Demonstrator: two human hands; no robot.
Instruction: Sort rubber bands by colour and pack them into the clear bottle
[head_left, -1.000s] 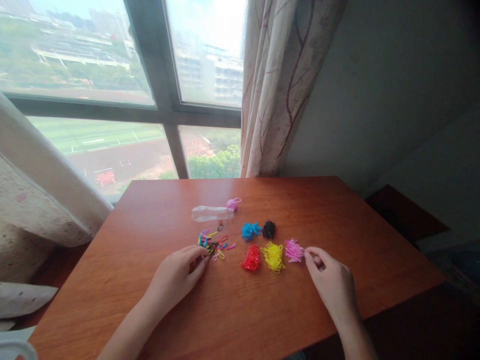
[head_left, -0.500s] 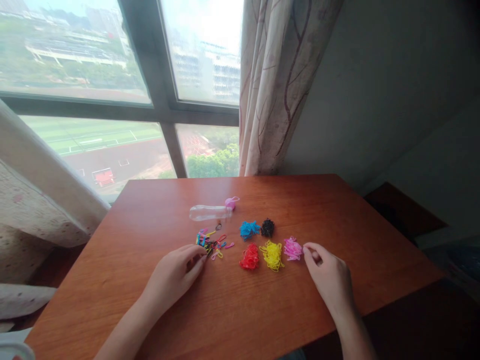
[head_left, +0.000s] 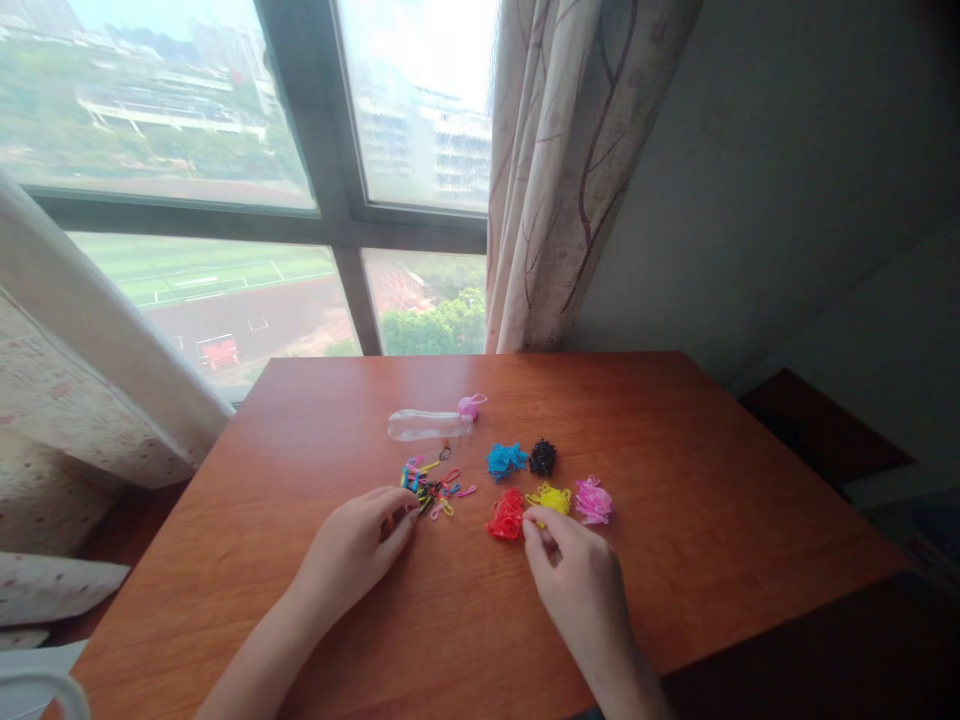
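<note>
Small rubber bands lie sorted by colour on the wooden table (head_left: 712,480): a blue pile (head_left: 505,460), a black pile (head_left: 541,457), a red pile (head_left: 507,515), a yellow pile (head_left: 551,497) and a pink pile (head_left: 594,501). A mixed, unsorted heap (head_left: 433,487) lies to their left. My left hand (head_left: 360,545) rests on the table with its fingertips pinched together at the edge of the mixed heap. My right hand (head_left: 576,580) sits just in front of the yellow and red piles, fingers curled in a pinch near the yellow bands.
A clear plastic bottle (head_left: 427,425) lies on its side behind the heap, with its pink cap (head_left: 470,405) beside the neck. Curtains (head_left: 562,170) hang at the window behind the table. A dark low surface (head_left: 817,430) stands to the right.
My right hand has moved left from the pink pile to the front of the yellow and red piles. My left hand has stayed at the mixed heap.
</note>
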